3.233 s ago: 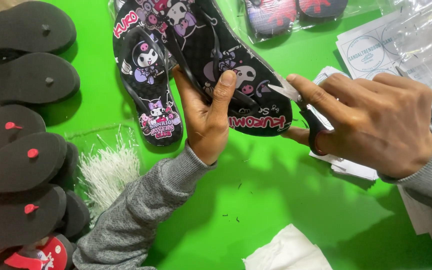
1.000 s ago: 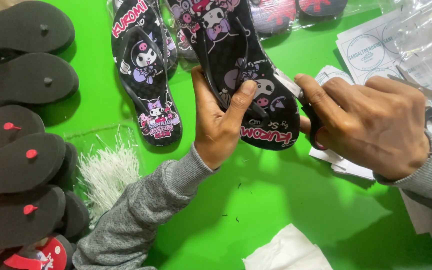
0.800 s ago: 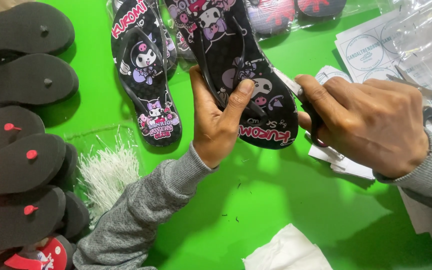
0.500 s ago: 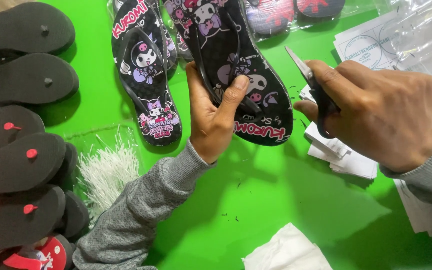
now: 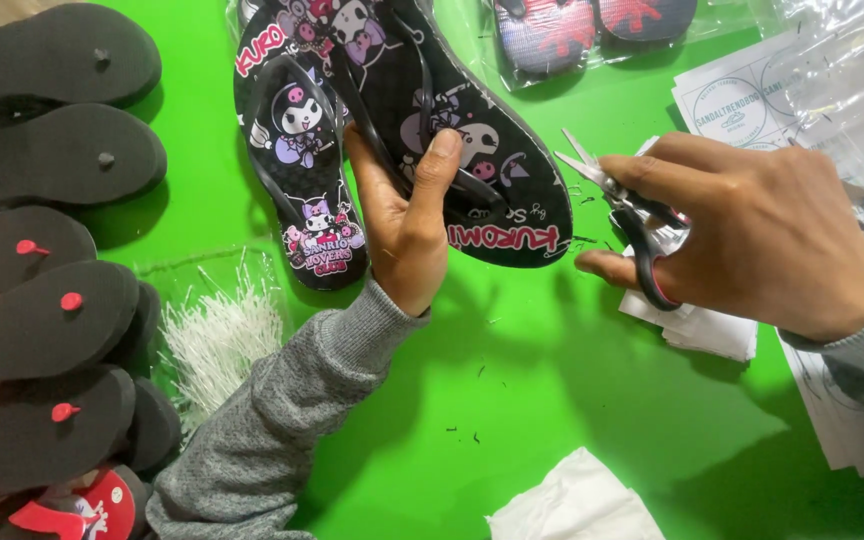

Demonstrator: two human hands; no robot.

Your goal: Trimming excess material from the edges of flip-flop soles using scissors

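Right hand (image 5: 752,235) has pulled back from the sandal (image 5: 452,150) since a moment ago, so there's now a gap between the scissors (image 5: 622,215) and the sole's edge. Blades point to about 10 o'clock, fingers clenched through the handles. Left hand (image 5: 402,225) is gripping the sandal at its heel, thumb pressed on top, toe end toward 12. A second sandal (image 5: 297,170) lies just beside it at 9 o'clock. Open green table (image 5: 512,400) at 6; black soles (image 5: 42,270) crowd the left edge, papers (image 5: 842,420) the right.
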